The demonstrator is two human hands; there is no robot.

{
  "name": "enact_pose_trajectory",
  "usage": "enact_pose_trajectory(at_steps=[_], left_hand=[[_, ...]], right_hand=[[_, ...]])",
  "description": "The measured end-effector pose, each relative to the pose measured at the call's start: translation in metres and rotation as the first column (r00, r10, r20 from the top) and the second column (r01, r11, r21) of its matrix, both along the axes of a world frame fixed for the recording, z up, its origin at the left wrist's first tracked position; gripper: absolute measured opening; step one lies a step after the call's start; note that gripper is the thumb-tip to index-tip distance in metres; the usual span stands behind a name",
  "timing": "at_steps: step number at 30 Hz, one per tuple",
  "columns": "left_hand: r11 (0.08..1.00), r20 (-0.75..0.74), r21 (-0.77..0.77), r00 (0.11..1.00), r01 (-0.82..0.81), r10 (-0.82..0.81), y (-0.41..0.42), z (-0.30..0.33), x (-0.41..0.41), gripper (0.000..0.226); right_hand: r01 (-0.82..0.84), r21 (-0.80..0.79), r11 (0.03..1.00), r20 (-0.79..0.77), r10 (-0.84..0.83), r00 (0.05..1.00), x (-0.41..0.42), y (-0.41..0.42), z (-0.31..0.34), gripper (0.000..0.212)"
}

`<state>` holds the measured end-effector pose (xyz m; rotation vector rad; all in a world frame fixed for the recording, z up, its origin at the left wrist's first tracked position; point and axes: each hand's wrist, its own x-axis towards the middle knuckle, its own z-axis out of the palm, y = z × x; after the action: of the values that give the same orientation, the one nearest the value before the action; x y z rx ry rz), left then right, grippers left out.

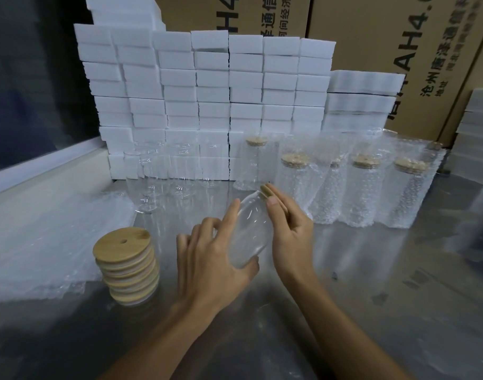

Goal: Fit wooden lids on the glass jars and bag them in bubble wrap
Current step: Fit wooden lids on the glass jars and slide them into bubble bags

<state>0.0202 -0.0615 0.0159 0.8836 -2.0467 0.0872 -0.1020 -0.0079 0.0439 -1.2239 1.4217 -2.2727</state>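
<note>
A clear glass jar (250, 231) is held tilted above the steel table, its mouth pointing up and away. My left hand (210, 259) grips its body and base. My right hand (289, 229) presses a wooden lid (267, 191) against the jar's mouth. A stack of several wooden lids (128, 266) stands to the left. Flat bubble wrap bags (51, 234) lie at the far left. Several bare jars (158, 176) stand behind them. Several lidded jars in bubble wrap (363, 193) stand upright at the right.
A wall of white foam boxes (213, 100) rises behind the jars, with cardboard cartons (399, 37) behind it. More white boxes (476, 138) sit at the far right. The steel table (399, 283) reflects light in front.
</note>
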Motion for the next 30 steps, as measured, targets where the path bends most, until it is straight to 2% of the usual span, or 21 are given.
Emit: enact_pose_trajectory(at_steps=[2, 4, 6, 9, 10, 11, 12, 13, 15, 16, 17, 18, 19, 21, 23, 25, 27, 30], left_hand=[[0.996, -0.011, 0.068, 0.998, 0.057, -0.057, 0.000, 0.003, 0.003, 0.099], [0.954, -0.105, 0.229, 0.979, 0.195, -0.175, 0.000, 0.007, 0.006, 0.101], [0.799, -0.306, 0.438, 0.904, 0.411, -0.297, -0.001, 0.009, 0.008, 0.100], [0.444, -0.534, 0.577, 0.728, 0.685, -0.429, -0.004, 0.011, 0.009, 0.094], [0.379, -0.561, 0.585, 0.696, 0.717, -0.448, -0.003, 0.012, 0.010, 0.092], [0.363, -0.562, 0.591, 0.691, 0.720, -0.454, -0.003, 0.013, 0.009, 0.089], [0.395, -0.543, 0.596, 0.713, 0.699, -0.443, -0.001, 0.014, 0.009, 0.087], [0.488, -0.491, 0.590, 0.765, 0.644, -0.416, 0.001, 0.014, 0.008, 0.086], [0.785, -0.259, 0.476, 0.916, 0.396, -0.306, 0.003, 0.013, 0.006, 0.092], [0.905, -0.116, 0.351, 0.971, 0.239, -0.211, 0.004, 0.012, 0.005, 0.096], [0.966, -0.007, 0.227, 0.992, 0.122, -0.123, 0.005, 0.011, 0.005, 0.099], [0.986, 0.046, 0.154, 0.996, 0.070, -0.078, 0.005, 0.010, 0.004, 0.100], [0.988, 0.060, 0.143, 0.996, 0.060, -0.069, 0.005, 0.010, 0.004, 0.099], [0.935, -0.060, 0.302, 0.983, 0.184, -0.174, 0.001, 0.010, 0.004, 0.097], [0.769, -0.295, 0.494, 0.910, 0.405, -0.290, -0.002, 0.008, 0.004, 0.094], [0.665, -0.417, 0.544, 0.853, 0.512, -0.316, -0.003, 0.004, 0.003, 0.094], [0.654, -0.428, 0.539, 0.842, 0.530, -0.329, -0.003, 0.001, 0.002, 0.096], [0.686, -0.382, 0.520, 0.857, 0.509, -0.346, -0.003, 0.001, 0.003, 0.102]], right_hand=[[-0.034, 0.009, 0.999, -0.002, 0.034, 0.999, -0.001, 0.000, 0.000, 0.027], [-0.099, 0.023, 0.995, 0.039, 0.098, 0.994, -0.003, 0.000, 0.002, 0.031], [-0.170, 0.041, 0.985, 0.085, 0.166, 0.982, -0.008, 0.001, 0.004, 0.037], [-0.235, 0.084, 0.968, 0.083, 0.228, 0.970, -0.012, 0.003, 0.007, 0.032], [-0.247, 0.093, 0.965, 0.087, 0.239, 0.967, -0.013, 0.002, 0.007, 0.031], [-0.253, 0.100, 0.962, 0.095, 0.244, 0.965, -0.014, 0.002, 0.008, 0.031], [-0.253, 0.106, 0.962, 0.101, 0.242, 0.965, -0.015, 0.001, 0.008, 0.032], [-0.247, 0.114, 0.962, 0.105, 0.235, 0.966, -0.016, 0.001, 0.009, 0.034], [-0.227, 0.128, 0.966, 0.112, 0.213, 0.971, -0.015, 0.001, 0.008, 0.041], [-0.216, 0.135, 0.967, 0.122, 0.200, 0.972, -0.013, 0.000, 0.006, 0.045], [-0.204, 0.141, 0.969, 0.138, 0.185, 0.973, -0.012, -0.001, 0.004, 0.047], [-0.196, 0.145, 0.970, 0.160, 0.172, 0.972, -0.010, -0.001, 0.002, 0.048], [-0.196, 0.146, 0.970, 0.189, 0.168, 0.968, -0.009, -0.002, 0.001, 0.046], [-0.230, 0.128, 0.965, 0.257, 0.192, 0.947, -0.009, -0.002, 0.002, 0.045], [-0.287, 0.109, 0.952, 0.282, 0.247, 0.927, -0.009, -0.002, 0.003, 0.057], [-0.317, 0.127, 0.940, 0.243, 0.281, 0.928, -0.007, -0.002, 0.002, 0.072], [-0.299, 0.163, 0.940, 0.152, 0.275, 0.949, -0.003, -0.002, 0.000, 0.081], [-0.263, 0.197, 0.944, 0.015, 0.266, 0.964, 0.000, -0.002, -0.003, 0.089]])
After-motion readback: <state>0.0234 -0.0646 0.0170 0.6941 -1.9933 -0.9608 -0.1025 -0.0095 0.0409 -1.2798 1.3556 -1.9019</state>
